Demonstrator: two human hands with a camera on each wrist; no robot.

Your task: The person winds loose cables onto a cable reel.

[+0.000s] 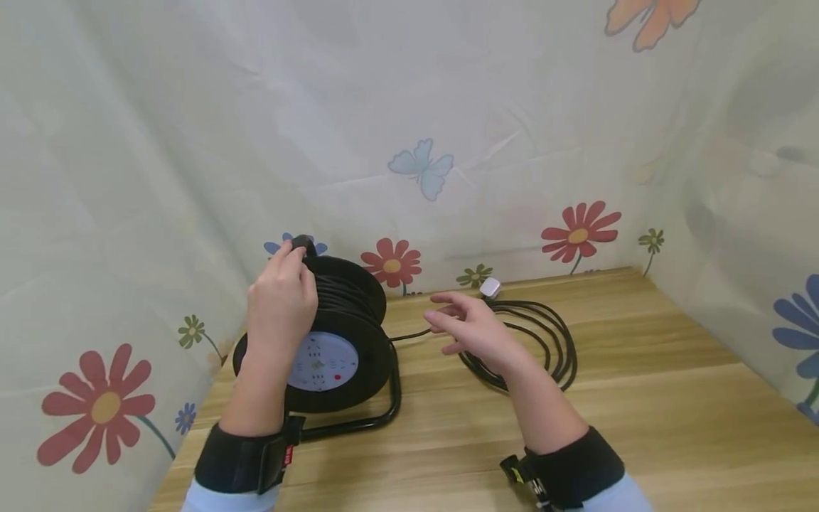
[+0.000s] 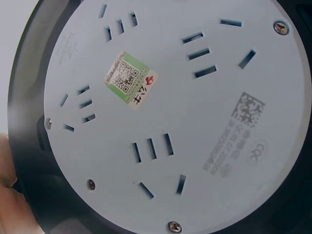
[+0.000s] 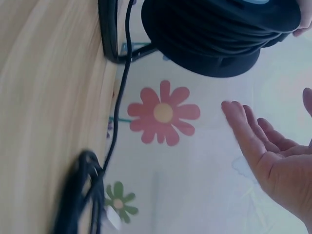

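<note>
A black cable reel (image 1: 348,334) stands on its metal frame at the left of the wooden table (image 1: 640,398). Its pale blue socket face (image 2: 165,112) fills the left wrist view. My left hand (image 1: 281,299) grips the black handle knob (image 1: 302,245) at the top of the reel. My right hand (image 1: 470,326) hovers open, fingers spread, just right of the reel and above the loose black cable (image 1: 550,341). The cable lies coiled on the table and ends in a white plug (image 1: 490,287). In the right wrist view the reel (image 3: 219,34) and the open palm (image 3: 275,156) show.
Flower-and-butterfly curtains (image 1: 422,167) close in the table at the back and on both sides. A single strand of cable (image 3: 119,97) runs from the reel to the coil along the back edge.
</note>
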